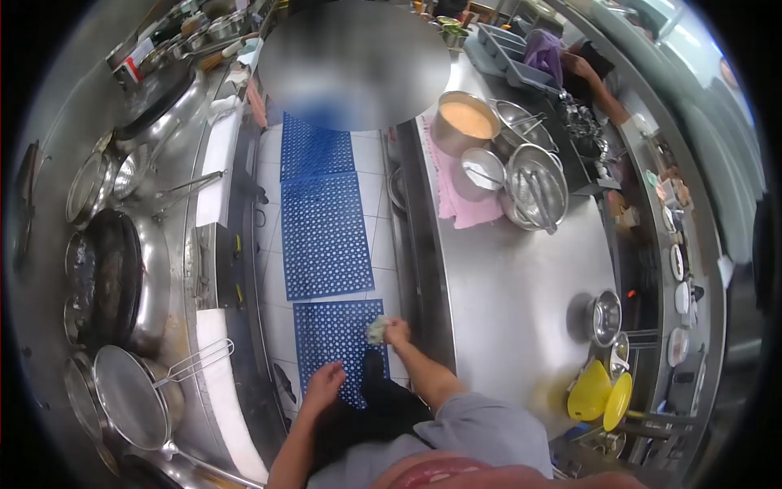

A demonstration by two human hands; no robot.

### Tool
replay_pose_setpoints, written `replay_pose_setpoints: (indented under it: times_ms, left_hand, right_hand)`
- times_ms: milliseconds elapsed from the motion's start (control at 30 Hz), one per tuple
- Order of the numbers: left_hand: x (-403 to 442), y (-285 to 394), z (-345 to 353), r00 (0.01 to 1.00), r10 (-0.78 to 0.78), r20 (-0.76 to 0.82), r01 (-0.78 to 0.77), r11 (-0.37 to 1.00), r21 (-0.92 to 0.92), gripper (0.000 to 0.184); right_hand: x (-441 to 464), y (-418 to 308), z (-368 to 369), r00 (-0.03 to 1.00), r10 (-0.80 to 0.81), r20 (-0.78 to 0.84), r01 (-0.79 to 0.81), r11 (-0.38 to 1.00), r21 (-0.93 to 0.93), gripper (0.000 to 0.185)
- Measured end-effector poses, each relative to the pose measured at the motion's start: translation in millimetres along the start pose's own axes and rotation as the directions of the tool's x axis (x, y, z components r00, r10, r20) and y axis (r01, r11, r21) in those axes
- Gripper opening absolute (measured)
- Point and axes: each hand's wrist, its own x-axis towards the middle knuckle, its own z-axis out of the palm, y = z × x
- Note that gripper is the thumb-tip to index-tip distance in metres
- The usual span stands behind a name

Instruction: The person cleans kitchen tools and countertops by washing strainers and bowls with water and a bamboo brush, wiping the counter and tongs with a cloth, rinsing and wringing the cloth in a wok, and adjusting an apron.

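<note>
Greenish cloth (pixel 377 330) is clasped in the right hand (pixel 397 332), grip of the left hand (pixel 327 381) unclear

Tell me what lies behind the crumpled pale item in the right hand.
Around the crumpled pale item in the right hand, the blue mat and white tiled floor show behind. Whatever it covers directly cannot be seen.

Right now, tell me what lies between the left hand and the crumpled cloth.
In the head view, only the blue perforated mat, lower down, shows between the left hand and the crumpled cloth in the right hand.
</note>
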Motion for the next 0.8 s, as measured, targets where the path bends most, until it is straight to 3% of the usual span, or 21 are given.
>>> replay_pose_setpoints:
  times_ms: [67, 100, 133, 167, 200, 233, 267, 333, 400, 467, 500, 600, 667, 767, 800]
  left_hand:
    - [42, -8, 6, 0.995, 0.037, -0.088, -0.041, 0.998, -0.051, 0.048]
    - [66, -23, 10, 0.986, 0.059, -0.155, -0.078, 0.990, -0.121, 0.052]
    - [93, -40, 6, 0.984, 0.113, -0.135, -0.101, 0.990, 0.094, 0.059]
    - [104, -27, -9, 0.998, 0.061, -0.021, -0.065, 0.958, -0.280, 0.061]
    - [112, -9, -17, 0.994, 0.009, 0.106, 0.057, 0.797, -0.602, 0.062]
    - [90, 60, -12, 0.996, -0.067, -0.059, 0.024, 0.836, -0.549, 0.062]
    - [83, 103, -18, 1.000, 0.007, 0.011, 0.001, 0.817, -0.576, 0.060]
    - [81, 131, -22, 0.982, 0.155, 0.113, -0.069, 0.836, -0.544, 0.056]
    - [101, 150, -22, 0.923, 0.328, 0.199, -0.217, 0.874, -0.435, 0.051]
    - [113, 172, -26, 0.829, 0.438, 0.347, -0.312, 0.878, -0.363, 0.049]
    - [120, 187, -27, 0.766, 0.484, 0.422, -0.362, 0.868, -0.339, 0.048]
    - [138, 223, -29, 0.633, 0.574, 0.520, -0.529, 0.811, -0.250, 0.041]
    - [150, 246, -26, 0.551, 0.626, 0.552, -0.670, 0.726, -0.155, 0.038]
    - [145, 297, -23, 0.355, 0.722, 0.594, -0.885, 0.464, -0.035, 0.036]
    - [144, 310, -17, 0.272, 0.773, 0.573, -0.928, 0.367, -0.056, 0.034]
  right_hand:
    - [-51, -53, -11, 0.886, 0.006, 0.463, -0.224, 0.881, 0.418, 0.013]
    - [-60, -64, 1, 0.862, -0.058, 0.503, -0.192, 0.882, 0.431, 0.014]
    - [-94, -109, -30, 0.845, -0.126, 0.520, -0.133, 0.892, 0.432, 0.018]
    - [-94, -112, -23, 0.763, -0.259, 0.592, -0.084, 0.869, 0.488, 0.018]
    - [-100, -123, -32, 0.710, -0.411, 0.571, 0.076, 0.852, 0.519, 0.017]
    - [-111, -142, -52, 0.667, -0.359, 0.653, -0.051, 0.852, 0.521, 0.017]
    - [-113, -155, -69, 0.615, -0.431, 0.660, -0.030, 0.823, 0.567, 0.014]
    - [-133, -196, -120, 0.719, -0.420, 0.553, -0.096, 0.729, 0.678, 0.010]
    - [-133, -217, -160, 0.792, -0.408, 0.454, -0.007, 0.737, 0.675, 0.010]
    - [-138, -221, -188, 0.846, -0.484, 0.223, 0.192, 0.668, 0.719, 0.012]
    - [-143, -224, -204, 0.881, -0.463, 0.094, 0.318, 0.727, 0.608, 0.013]
    - [-156, -217, -225, 0.926, -0.360, -0.113, 0.350, 0.709, 0.612, 0.014]
    - [-166, -212, -235, 0.937, -0.285, -0.200, 0.342, 0.643, 0.685, 0.015]
    - [-178, -207, -244, 0.888, -0.213, -0.407, 0.452, 0.565, 0.690, 0.016]
    - [-180, -204, -247, 0.857, -0.201, -0.474, 0.492, 0.595, 0.636, 0.015]
